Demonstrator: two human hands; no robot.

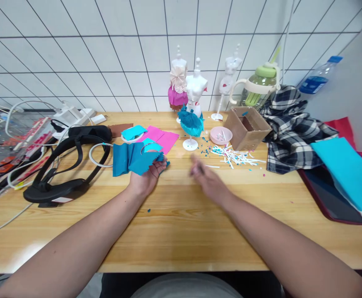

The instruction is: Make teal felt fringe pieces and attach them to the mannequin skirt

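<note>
My left hand (148, 179) is closed around the lower edge of a folded piece of teal crepe paper (133, 158), whose right edge is jagged. My right hand (208, 179) hovers over the wood, apart from the paper; motion blurs its curled fingers, and I cannot make out whether they hold anything. Just beyond stands a white mini dress form (196, 89) with a ruffled teal paper skirt (191, 123) around its lower part. A small teal scrap (149, 210) lies on the table near my left wrist.
Behind stand a dressed form (178, 76) and a bare one (230, 70). Paper strips (235, 157), a pink bowl (221, 135) and a cardboard box (247, 128) sit right of centre. Pink paper (165, 140) and a black headset (72, 188) lie left; plaid cloth (288, 132) is right.
</note>
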